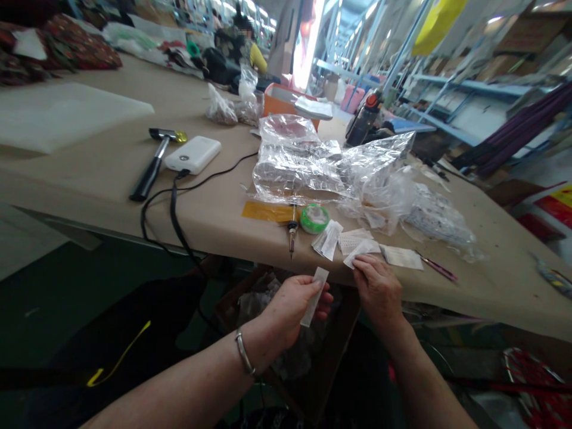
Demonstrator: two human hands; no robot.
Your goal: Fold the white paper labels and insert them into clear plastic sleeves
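Between the thumb and fingers of my left hand [297, 304] is a white paper strip [315, 298], held just off the table's front edge. My right hand [378, 285] rests at that edge, its fingertips pinching a white slip [360, 250] on the table. Around it lie a fanned pile of white strips [328, 239], a stack of printed labels [354, 238] and a flat white piece [402, 257]. Left of the piles sit a green-rimmed round container [314, 218] and a soldering iron [292, 233] with its tip towards me.
Clear plastic bags [308, 167] cover the table's middle. A hammer [154, 164] and a white power bank [193, 155] with a black cable lie to the left. Tweezers [438, 268] are at the right. Below the edge stands an open box [330, 363]. A person [257, 58] is far back.
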